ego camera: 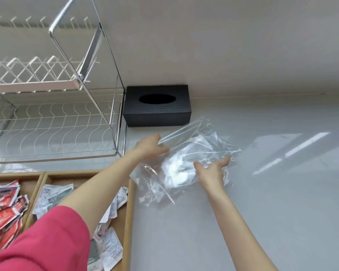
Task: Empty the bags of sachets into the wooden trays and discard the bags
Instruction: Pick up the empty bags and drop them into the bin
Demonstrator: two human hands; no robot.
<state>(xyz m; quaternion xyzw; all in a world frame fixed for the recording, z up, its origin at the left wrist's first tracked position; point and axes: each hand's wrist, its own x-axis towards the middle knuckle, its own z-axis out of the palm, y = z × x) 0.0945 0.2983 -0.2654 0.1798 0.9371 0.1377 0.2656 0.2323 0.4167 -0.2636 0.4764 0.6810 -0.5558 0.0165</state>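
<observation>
Clear empty plastic bags [184, 153] lie crumpled in a loose pile on the white counter, right of the trays. My left hand [151, 145] pinches the upper edge of one bag at the pile's left. My right hand [211, 169] rests flat on the pile's right side, fingers spread. A wooden tray [128, 212] at lower left holds white and grey sachets [110, 247]. The tray compartment left of it [37, 182] holds red sachets [4, 208]. My left forearm crosses above the white sachets.
A black tissue box [157, 105] stands against the wall just behind the bags. A white wire dish rack [53, 122] with a chrome frame fills the upper left. Bare white counter [282, 192] stretches to the right.
</observation>
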